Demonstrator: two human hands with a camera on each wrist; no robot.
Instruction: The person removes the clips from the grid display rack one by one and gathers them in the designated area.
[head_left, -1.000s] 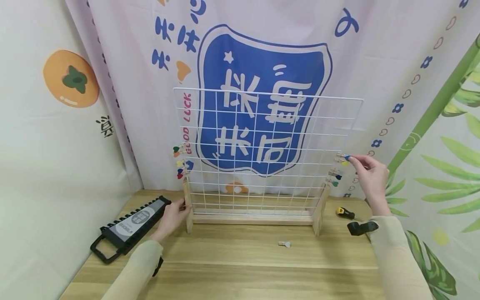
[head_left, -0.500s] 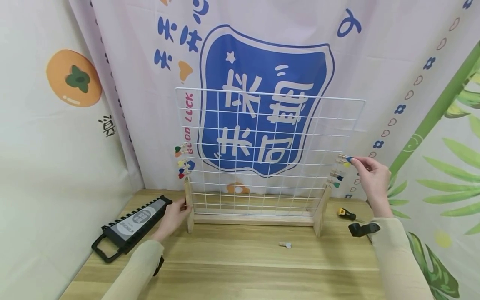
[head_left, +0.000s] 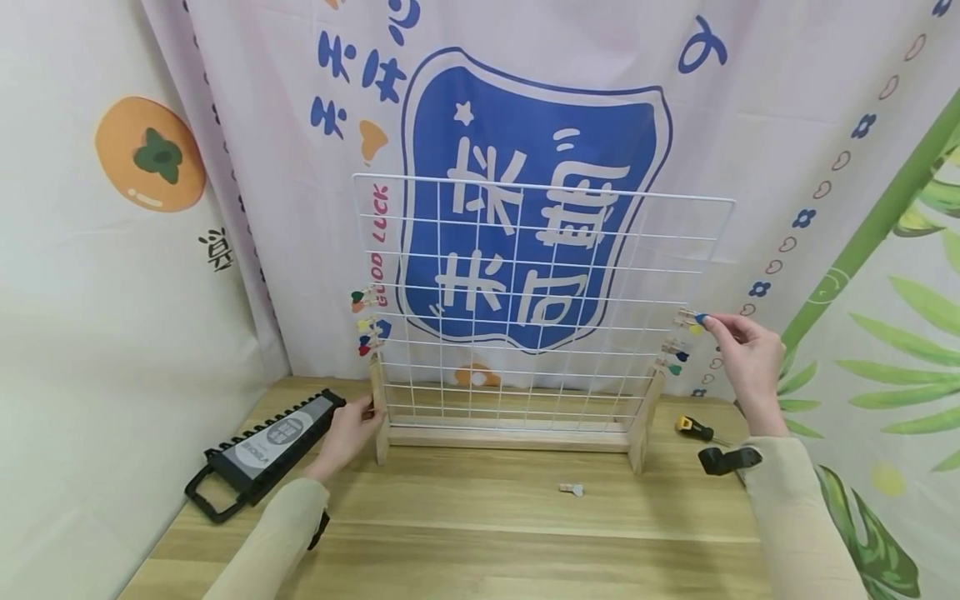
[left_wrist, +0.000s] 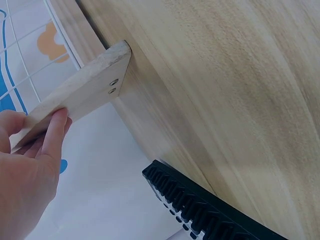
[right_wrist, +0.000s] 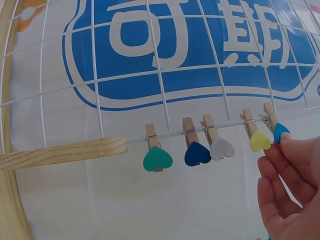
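A white wire grid (head_left: 517,275) stands upright in a wooden frame (head_left: 510,439). My right hand (head_left: 742,358) pinches the blue heart of a clothespin (right_wrist: 281,131) at the grid's right edge. Along that edge, in the right wrist view, sit clothespins with yellow (right_wrist: 260,141), white (right_wrist: 222,149), dark blue (right_wrist: 197,154) and green (right_wrist: 158,159) hearts. My left hand (head_left: 348,433) grips the frame's left upright (left_wrist: 82,87) between thumb and fingers. Several heart clothespins (head_left: 365,325) are clipped on the grid's left edge. One more clothespin with a pale heart (head_left: 572,490) lies on the table in front.
A black and grey toothed rack (head_left: 262,450) lies at the left of the wooden table (head_left: 465,542), beside my left forearm. A yellow and black screwdriver (head_left: 696,428) lies at the right, near my right wrist. A printed curtain (head_left: 540,50) hangs close behind the grid.
The head view has shifted slightly, moving the whole scene a little to the right. Both hands keep their holds on the blue heart clothespin and the upright.
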